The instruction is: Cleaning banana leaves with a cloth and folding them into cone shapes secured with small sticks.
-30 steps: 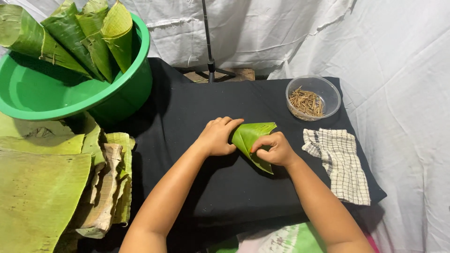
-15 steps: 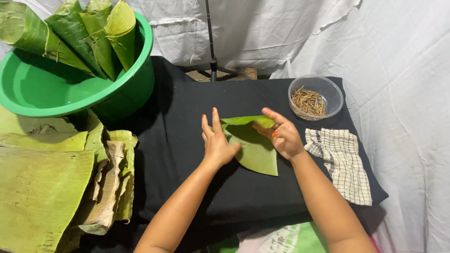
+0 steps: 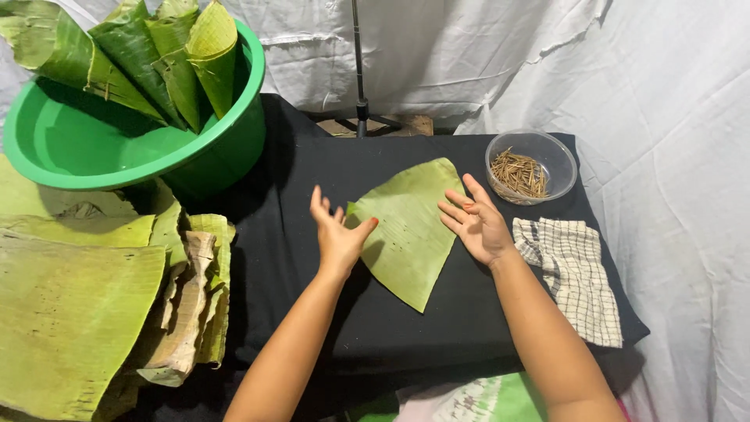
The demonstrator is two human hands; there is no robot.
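Both hands, left hand (image 3: 337, 234) and right hand (image 3: 476, 223), are hovering wide open, holding nothing, flanking the leaf (image 3: 406, 234) lying flat mid-frame on the tabletop (image 3: 297, 234), sticks bowl (image 3: 531, 166) within reach upper right.

Materials and finishes on the work surface

Cut leaf piece (image 3: 408, 227): matt pale green, finely ribbed. Table cover (image 3: 328, 312): black cloth, matt, soft-looking. Basin (image 3: 141, 148): green plastic, smooth with a slight gloss. Rolled leaf cones (image 3: 156, 62): darker green, faintly shiny, ribbed. Small bowl (image 3: 533, 144): clear plastic, glossy, holding dry brown wooden-looking sticks (image 3: 519, 173). Towel (image 3: 574, 273): woven checked cloth, white and dark. Backdrop (image 3: 664, 117): white cloth, creased. Stacked leaves (image 3: 70, 312): matt, dry, frayed edges.
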